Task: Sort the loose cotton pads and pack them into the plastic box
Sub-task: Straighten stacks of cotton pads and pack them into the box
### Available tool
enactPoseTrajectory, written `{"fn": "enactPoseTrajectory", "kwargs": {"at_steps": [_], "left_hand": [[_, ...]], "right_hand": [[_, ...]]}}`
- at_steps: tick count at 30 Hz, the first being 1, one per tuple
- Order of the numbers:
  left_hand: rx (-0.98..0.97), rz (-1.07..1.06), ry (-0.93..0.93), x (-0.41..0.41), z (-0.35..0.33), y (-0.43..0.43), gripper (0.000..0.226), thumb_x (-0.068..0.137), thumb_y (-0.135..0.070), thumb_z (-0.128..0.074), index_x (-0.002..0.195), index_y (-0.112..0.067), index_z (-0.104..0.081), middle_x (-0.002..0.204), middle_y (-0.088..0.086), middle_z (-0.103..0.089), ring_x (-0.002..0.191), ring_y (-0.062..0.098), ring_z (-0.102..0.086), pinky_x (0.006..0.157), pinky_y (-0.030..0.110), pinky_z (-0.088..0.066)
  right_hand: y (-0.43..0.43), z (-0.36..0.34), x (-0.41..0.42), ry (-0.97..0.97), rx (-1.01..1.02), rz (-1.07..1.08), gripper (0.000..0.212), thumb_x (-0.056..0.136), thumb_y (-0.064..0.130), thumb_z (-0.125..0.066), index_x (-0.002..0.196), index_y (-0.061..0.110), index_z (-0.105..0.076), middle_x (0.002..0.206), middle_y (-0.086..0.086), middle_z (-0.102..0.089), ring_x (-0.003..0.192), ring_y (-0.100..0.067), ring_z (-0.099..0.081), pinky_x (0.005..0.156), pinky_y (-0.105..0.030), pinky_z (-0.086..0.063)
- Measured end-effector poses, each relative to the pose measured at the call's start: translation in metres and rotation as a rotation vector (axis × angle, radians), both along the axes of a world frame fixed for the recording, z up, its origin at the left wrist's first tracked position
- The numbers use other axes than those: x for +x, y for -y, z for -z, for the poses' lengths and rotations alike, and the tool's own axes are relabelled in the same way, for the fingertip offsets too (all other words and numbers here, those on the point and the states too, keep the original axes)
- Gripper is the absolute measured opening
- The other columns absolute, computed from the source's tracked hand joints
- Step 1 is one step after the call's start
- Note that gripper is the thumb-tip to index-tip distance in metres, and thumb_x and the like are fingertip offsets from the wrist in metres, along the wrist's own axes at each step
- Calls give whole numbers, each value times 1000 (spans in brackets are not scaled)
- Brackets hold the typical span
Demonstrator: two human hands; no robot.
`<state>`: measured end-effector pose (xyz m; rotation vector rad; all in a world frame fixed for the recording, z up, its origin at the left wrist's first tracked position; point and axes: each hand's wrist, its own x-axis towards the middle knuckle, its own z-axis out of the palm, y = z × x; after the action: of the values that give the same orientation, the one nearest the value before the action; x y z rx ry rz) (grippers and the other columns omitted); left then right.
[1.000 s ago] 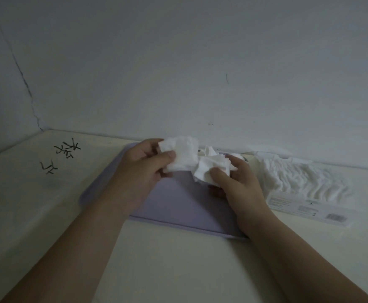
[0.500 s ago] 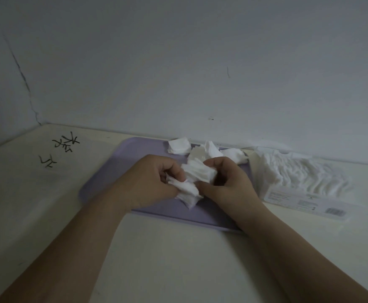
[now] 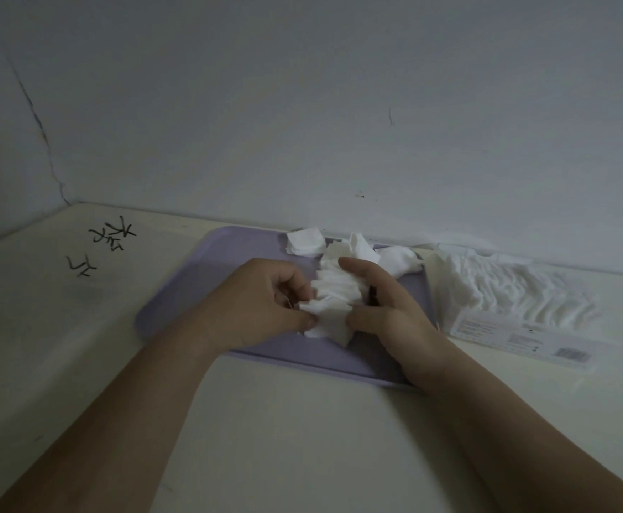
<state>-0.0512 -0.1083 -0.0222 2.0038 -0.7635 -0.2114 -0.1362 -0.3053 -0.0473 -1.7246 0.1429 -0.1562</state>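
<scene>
A row of white square cotton pads (image 3: 334, 294) stands on edge over the lilac tray (image 3: 191, 286). My left hand (image 3: 262, 305) grips the row's left side with curled fingers and thumb. My right hand (image 3: 384, 309) holds its right side, fingers and thumb bent round it. More loose pads (image 3: 304, 241) lie at the tray's far edge, and another one (image 3: 398, 261) lies by the right corner. The clear plastic box (image 3: 517, 301) stands right of the tray, filled with a long row of pads.
The cream tabletop (image 3: 302, 431) meets a white wall just behind the tray. Black handwritten marks (image 3: 106, 242) sit on the table at the left. The box bears a label with a barcode (image 3: 570, 354) on its near side.
Both hands came down from holding separate pads in the air and closed together over the tray. The pads between them now form one squeezed row.
</scene>
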Motion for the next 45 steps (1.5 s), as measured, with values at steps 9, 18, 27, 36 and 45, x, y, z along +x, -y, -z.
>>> {"fn": "enactPoseTrajectory", "kwargs": {"at_steps": [9, 18, 27, 36, 45], "left_hand": [[-74, 29, -43, -6, 5, 8, 76, 55, -34, -89, 118, -57, -54, 127, -9, -61, 95, 11, -71, 89, 34, -60], [-37, 135, -95, -16, 4, 18, 83, 71, -9, -88, 140, -35, -51, 117, -4, -70, 73, 0, -68, 73, 19, -53], [-109, 154, -84, -32, 9, 39, 72, 75, -4, -82, 137, -28, -56, 113, -7, -75, 99, 10, -75, 90, 36, -61], [-167, 27, -146, -29, 5, 35, 40, 74, -8, -80, 108, -25, -69, 93, 1, -78, 80, 18, -74, 79, 41, -61], [-365, 13, -410, -23, -18, 23, 30, 80, -13, -75, 109, -12, -75, 80, 7, -64, 71, 20, -51, 53, 27, -41]], "right_hand": [[-5, 1, -2, 46, -149, -63, 99, 67, 13, -82, 155, 31, -38, 147, -7, -53, 126, -12, -62, 101, -28, -56], [-10, -1, -4, 111, -7, -84, 102, 62, -4, -63, 155, 30, -37, 136, -1, -58, 101, -4, -71, 74, -24, -57], [-16, -9, -2, 32, 137, 141, 34, 110, 20, -48, 138, 36, -57, 129, 3, -68, 108, -7, -70, 99, -26, -56], [-20, -26, -3, 19, 529, 191, 33, 96, 50, -65, 104, 19, -74, 100, -6, -76, 92, -22, -76, 78, -39, -60], [-1, -54, -15, 64, 148, -203, 37, 94, 10, -68, 131, 7, -65, 122, -18, -75, 119, -35, -70, 105, -52, -52]]}}
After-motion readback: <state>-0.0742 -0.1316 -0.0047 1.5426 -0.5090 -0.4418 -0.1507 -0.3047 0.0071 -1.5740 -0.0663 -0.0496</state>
